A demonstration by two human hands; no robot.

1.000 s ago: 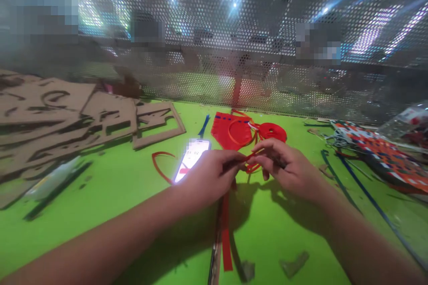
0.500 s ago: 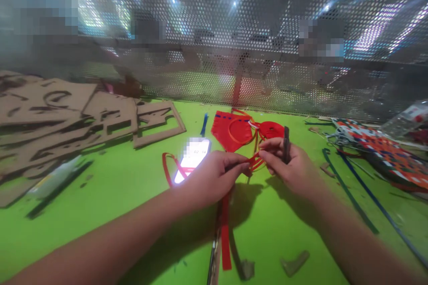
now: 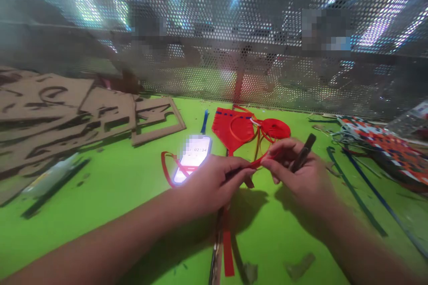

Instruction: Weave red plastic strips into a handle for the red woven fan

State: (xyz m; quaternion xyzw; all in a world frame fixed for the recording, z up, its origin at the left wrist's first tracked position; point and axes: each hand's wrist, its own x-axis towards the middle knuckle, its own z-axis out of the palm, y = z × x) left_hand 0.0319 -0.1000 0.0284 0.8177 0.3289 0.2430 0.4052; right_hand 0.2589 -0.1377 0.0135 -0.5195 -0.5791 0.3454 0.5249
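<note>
My left hand pinches a thin red plastic strip between thumb and fingers. My right hand holds the other end of that strip, and a dark slim tool sticks up from the same hand. The tool's tip is hidden in my grip, so its exact kind is unclear. Beyond my hands lie a red woven piece and a coil of red strip. A longer red strip hangs down on the table below my left hand.
A lit phone lies left of my left hand, with a red loop around its end. Cardboard cut-outs are stacked at left. A multicoloured woven mat and blue strips lie at right. Perforated metal mesh stands behind the green table.
The dark tool has appeared in my right hand and now tilts to the right. My right hand has moved slightly right, drawing the red strip tauter. The red loop now lies across the phone's end.
</note>
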